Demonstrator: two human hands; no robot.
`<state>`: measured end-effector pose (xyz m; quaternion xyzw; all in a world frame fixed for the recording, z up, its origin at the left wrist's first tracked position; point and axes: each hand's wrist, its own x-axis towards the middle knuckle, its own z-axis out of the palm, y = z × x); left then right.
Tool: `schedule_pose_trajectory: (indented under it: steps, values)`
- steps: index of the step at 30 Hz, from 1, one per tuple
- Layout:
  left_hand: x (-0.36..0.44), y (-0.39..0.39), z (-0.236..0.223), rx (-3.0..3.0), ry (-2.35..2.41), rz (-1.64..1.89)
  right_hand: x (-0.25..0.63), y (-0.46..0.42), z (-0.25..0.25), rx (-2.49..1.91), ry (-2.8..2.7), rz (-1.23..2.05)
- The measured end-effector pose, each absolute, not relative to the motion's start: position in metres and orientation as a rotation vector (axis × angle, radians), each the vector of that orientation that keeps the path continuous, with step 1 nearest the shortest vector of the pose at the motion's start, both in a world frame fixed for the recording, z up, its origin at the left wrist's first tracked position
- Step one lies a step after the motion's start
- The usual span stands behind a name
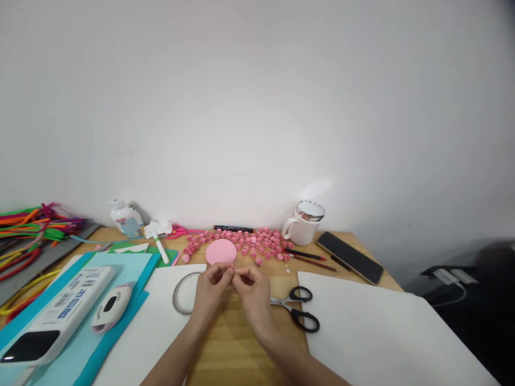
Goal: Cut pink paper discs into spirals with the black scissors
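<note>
**Two pinches meeting at one small pink piece**

Left hand: thumb and forefinger are pressing together on the piece. Right hand: fingertips are meeting the left's at the same spot; cannot tell whether they are also gripping it, too small and blurred. Both are working low above the table, presumably because something this tiny is needing close, steady fingertips.

Just beyond the fingertips, a pink disc is lying flat. Around and beyond it, pink balls are sitting loose, apparently spread within easy reach.

Just right of the right fingers, scissors are resting, handles pointing away, blades disappearing behind the hand. Left of the left fingers, a grey ring is lying on a white sheet. Well beyond and rightward, a mug is standing, perhaps for elbow room.
</note>
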<state>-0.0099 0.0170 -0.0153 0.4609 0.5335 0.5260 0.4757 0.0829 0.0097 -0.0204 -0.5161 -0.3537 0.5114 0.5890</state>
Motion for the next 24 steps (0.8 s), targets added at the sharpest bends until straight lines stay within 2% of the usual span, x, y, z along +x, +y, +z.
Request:
schedule_pose_trajectory:
  steps: [7, 17, 24]
  values:
    - [-0.009, 0.015, -0.001, 1.166, 1.35, 1.289, 0.086, 0.01, -0.01, -1.267, -0.823, 1.218]
    - [-0.015, 0.017, -0.002, 1.215, 1.398, 1.25, 0.088, 0.018, -0.021, -1.269, -1.014, 1.103]
    - [-0.032, 0.024, -0.005, 1.089, 1.593, 1.577, 0.086, 0.013, -0.018, -1.125, -1.435, 1.115]
